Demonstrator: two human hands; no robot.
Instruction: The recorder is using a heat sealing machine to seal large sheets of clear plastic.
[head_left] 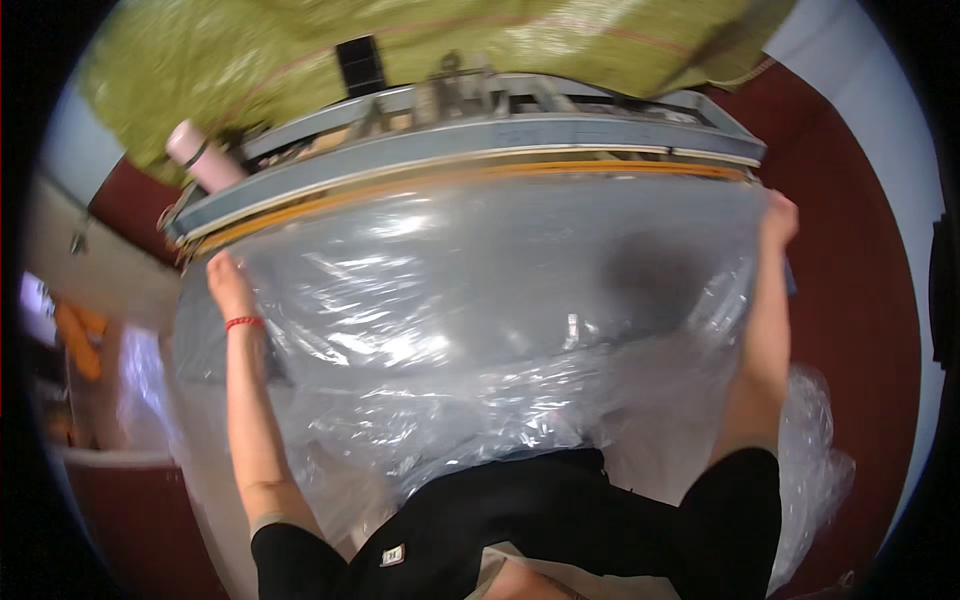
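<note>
A wide sheet of clear plastic film (420, 290) is stretched between my two arms over a flat grey surface. My left hand (230, 283), with a red bracelet at its wrist, is closed on the film's far left part. At the far right corner, my right hand (779, 220) is closed on the film too. Both hands are close to a long blue-grey metal frame (480, 135) that has an orange strip (500, 172) along its near side. Nearer my body the film lies crumpled in shiny folds.
A pink bottle (205, 157) leans at the frame's left end. Behind the frame hangs yellow-green woven sheeting (560, 40) with a black rectangular piece (360, 65) against it. More loose clear film (815, 470) hangs at the right, beside a dark red surface (850, 300).
</note>
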